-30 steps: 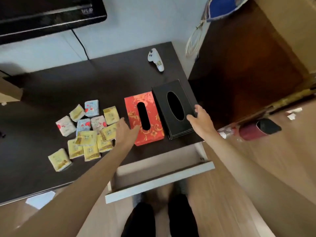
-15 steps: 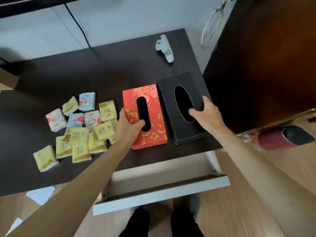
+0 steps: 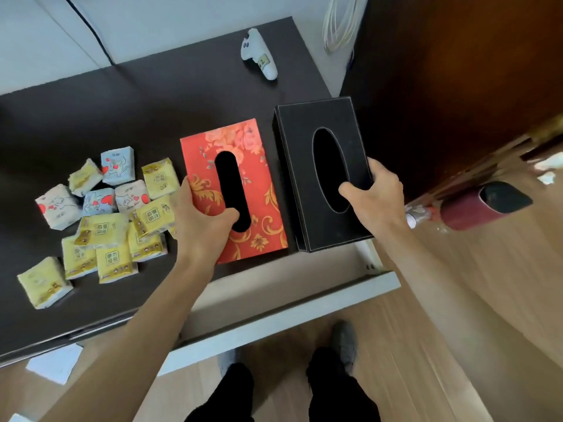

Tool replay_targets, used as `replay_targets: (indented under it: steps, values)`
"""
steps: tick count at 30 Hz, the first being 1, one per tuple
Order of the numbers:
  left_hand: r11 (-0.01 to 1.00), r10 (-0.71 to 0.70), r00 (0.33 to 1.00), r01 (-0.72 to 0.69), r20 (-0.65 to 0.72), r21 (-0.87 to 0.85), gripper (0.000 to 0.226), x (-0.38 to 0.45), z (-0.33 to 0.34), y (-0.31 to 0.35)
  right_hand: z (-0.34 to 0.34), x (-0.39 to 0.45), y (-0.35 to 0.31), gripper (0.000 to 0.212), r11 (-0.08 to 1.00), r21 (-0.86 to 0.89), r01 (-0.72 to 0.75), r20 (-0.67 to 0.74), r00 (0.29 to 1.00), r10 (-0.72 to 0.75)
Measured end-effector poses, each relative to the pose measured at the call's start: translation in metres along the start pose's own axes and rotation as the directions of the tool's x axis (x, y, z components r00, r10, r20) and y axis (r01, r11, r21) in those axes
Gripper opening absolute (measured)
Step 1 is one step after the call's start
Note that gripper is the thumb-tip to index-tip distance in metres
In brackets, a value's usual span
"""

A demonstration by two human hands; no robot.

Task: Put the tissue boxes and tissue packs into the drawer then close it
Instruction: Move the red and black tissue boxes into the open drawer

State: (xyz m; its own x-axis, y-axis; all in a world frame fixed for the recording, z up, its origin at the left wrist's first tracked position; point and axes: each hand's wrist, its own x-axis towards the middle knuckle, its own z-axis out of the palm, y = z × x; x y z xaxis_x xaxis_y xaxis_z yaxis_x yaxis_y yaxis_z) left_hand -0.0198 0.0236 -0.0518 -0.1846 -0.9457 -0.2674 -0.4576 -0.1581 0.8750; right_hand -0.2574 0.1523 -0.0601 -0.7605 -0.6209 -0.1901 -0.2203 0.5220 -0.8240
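Observation:
A red tissue box (image 3: 240, 166) with gold patterns lies on the dark desk (image 3: 146, 99). My left hand (image 3: 202, 222) grips its near left side, thumb in the slot. Beside it on the right stands a black tissue box (image 3: 323, 172); my right hand (image 3: 376, 194) holds its near right edge, thumb in the oval opening. Several small tissue packs (image 3: 103, 220), yellow, white and blue, lie in a heap on the left. Below the desk edge, the white drawer (image 3: 292, 312) stands pulled out, its inside partly hidden by my arms.
A white game controller (image 3: 260, 57) lies at the back of the desk. A dark wooden cabinet (image 3: 457, 86) rises on the right, a red cylinder (image 3: 484, 205) on the floor by it. White paper (image 3: 54, 363) lies on the floor, my feet under the drawer.
Both hands went from reaching toward the boxes to closing on them, thumbs now inside the slots. The camera has tilted down and closer to the desk.

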Motion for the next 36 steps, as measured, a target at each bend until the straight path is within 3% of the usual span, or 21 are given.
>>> replay_targets:
  steps: [9, 20, 27, 31, 36]
  values:
    - [0.954, 0.224, 0.975, -0.221, -0.008, -0.205, 0.076, 0.004, 0.020, -0.022, 0.010, 0.010, 0.026, 0.034, 0.985, -0.012, 0.171, -0.055, 0.984, -0.171]
    - [0.908, 0.338, 0.941, -0.331, -0.016, -0.256, 0.065, 0.001, 0.024, -0.025, 0.012, 0.005, 0.034, 0.029, 0.972, 0.086, 0.220, -0.115, 0.971, -0.210]
    - [0.905, 0.350, 0.936, -0.346, -0.029, -0.246, 0.065, -0.024, 0.010, -0.034, 0.028, -0.034, 0.041, 0.062, 0.972, 0.144, 0.185, -0.209, 0.966, -0.153]
    - [0.910, 0.367, 0.929, -0.370, -0.052, -0.189, 0.089, -0.050, 0.002, -0.048, 0.032, -0.056, 0.046, 0.037, 0.966, 0.145, 0.214, -0.253, 0.952, -0.173]
    - [0.891, 0.426, 0.904, -0.426, -0.035, -0.154, 0.070, -0.085, 0.009, -0.076, 0.031, -0.082, 0.062, 0.033, 0.967, 0.095, 0.238, -0.238, 0.948, -0.210]
